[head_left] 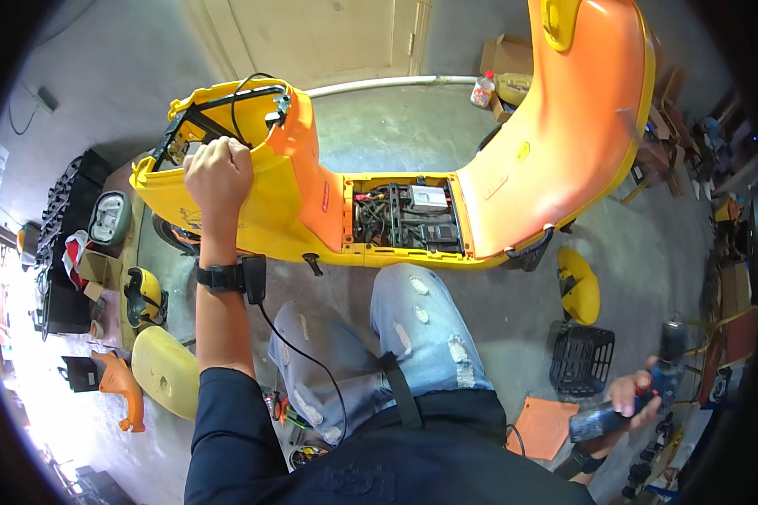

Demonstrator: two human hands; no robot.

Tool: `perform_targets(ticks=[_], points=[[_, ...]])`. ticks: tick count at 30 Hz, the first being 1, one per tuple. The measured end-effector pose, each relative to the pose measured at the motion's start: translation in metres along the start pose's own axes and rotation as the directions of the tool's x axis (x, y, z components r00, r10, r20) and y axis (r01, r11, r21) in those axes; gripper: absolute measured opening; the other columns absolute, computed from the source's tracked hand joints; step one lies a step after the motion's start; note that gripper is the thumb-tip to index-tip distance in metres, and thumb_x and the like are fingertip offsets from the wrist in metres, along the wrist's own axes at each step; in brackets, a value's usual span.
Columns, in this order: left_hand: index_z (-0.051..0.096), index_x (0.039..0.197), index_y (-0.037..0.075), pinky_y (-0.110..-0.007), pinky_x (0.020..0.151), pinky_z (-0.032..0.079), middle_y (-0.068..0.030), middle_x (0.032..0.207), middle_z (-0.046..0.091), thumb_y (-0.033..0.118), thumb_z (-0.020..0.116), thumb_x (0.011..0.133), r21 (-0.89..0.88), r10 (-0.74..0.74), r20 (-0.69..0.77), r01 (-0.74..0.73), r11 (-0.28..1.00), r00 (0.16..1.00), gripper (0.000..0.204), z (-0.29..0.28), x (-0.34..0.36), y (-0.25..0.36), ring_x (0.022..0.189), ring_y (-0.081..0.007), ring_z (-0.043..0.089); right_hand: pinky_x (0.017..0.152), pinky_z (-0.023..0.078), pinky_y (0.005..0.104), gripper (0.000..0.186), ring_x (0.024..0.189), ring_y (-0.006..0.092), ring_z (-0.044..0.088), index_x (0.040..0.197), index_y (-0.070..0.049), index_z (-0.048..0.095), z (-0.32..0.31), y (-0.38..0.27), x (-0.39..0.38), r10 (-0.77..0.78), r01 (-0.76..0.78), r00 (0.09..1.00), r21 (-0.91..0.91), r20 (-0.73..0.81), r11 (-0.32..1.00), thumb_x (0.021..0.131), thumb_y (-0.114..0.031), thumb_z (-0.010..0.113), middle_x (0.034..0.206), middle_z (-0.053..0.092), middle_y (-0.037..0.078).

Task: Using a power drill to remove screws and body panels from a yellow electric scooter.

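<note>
In front of me stands a yellow and orange scooter body, with its floor compartment uncovered. Wires, black parts and a silver box show inside. My left hand is closed in a fist at the rim of the scooter's front section, beside a black frame and a looped black cable. Whatever its fingers hold is hidden. Low on the right, away from the scooter, my right hand wraps round the handle of a dark cordless drill, slightly blurred.
An orange panel, a black crate and a yellow panel lie on the floor at right. Leftward are a yellow cover, an orange part and a yellow helmet-like shell. Hand tools lie by my legs.
</note>
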State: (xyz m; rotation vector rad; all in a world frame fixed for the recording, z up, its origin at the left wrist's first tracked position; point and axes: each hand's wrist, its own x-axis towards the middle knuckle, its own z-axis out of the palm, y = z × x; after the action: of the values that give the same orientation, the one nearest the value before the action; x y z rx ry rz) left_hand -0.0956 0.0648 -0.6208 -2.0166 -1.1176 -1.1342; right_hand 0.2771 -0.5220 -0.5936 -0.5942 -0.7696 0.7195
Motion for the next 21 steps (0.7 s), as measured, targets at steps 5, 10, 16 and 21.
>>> perform_targets(ticks=[5, 10, 16, 21], points=[[0.064, 0.071, 0.008, -0.038, 0.074, 0.044, -0.0051, 0.073, 0.066, 0.020, 0.053, 0.088, 0.004, -0.041, 0.100, 0.041, 0.999, 0.994, 0.023, -0.008, 0.004, 0.002, 0.073, -0.0239, 0.063, 0.053, 0.050, 0.0350, 0.069, 0.062, 0.0263, 0.062, 0.132, 0.010, 0.044, 0.002, 0.072, 0.025, 0.297, -0.302, 0.953, 0.120, 0.059, 0.946, 0.089, -0.039, 0.063, 0.080, 0.065, 0.021], [0.058, 0.122, 0.005, -0.040, 0.108, 0.031, -0.0160, 0.134, 0.054, 0.025, 0.051, 0.096, -0.240, -0.047, 0.272, 0.116, 0.964, 0.961, 0.033, -0.045, -0.022, 0.004, 0.129, -0.0273, 0.048, 0.051, 0.051, 0.0330, 0.065, 0.051, 0.0243, 0.060, 0.114, 0.011, 0.057, 0.018, 0.114, 0.051, 0.592, -0.613, 0.782, 0.071, 0.194, 0.787, 0.079, -0.043, 0.068, 0.067, 0.062, 0.016], [0.031, 0.150, 0.008, -0.060, 0.115, 0.021, -0.0285, 0.153, 0.028, 0.086, 0.036, 0.081, -0.651, -0.035, 0.661, 0.550, -0.524, 0.750, 0.104, -0.183, -0.138, 0.101, 0.141, -0.0449, 0.030, 0.053, 0.051, 0.0342, 0.066, 0.055, 0.0235, 0.062, 0.113, 0.013, 0.058, 0.018, 0.183, 0.064, 0.754, -0.864, 0.504, 0.234, 0.422, 0.447, 0.076, -0.042, 0.064, 0.070, 0.064, 0.017], [0.032, 0.148, 0.012, -0.058, 0.115, 0.024, -0.0252, 0.152, 0.033, 0.061, 0.067, 0.083, -0.603, -0.135, 0.700, 0.479, -0.639, 0.702, 0.088, -0.209, -0.175, 0.165, 0.139, -0.0426, 0.036, 0.060, 0.050, 0.0357, 0.058, 0.058, 0.0211, 0.061, 0.115, 0.010, 0.056, 0.028, 0.246, 0.054, 0.883, -0.890, 0.064, 0.427, 0.465, -0.161, 0.077, -0.035, 0.063, 0.094, 0.067, 0.017]])
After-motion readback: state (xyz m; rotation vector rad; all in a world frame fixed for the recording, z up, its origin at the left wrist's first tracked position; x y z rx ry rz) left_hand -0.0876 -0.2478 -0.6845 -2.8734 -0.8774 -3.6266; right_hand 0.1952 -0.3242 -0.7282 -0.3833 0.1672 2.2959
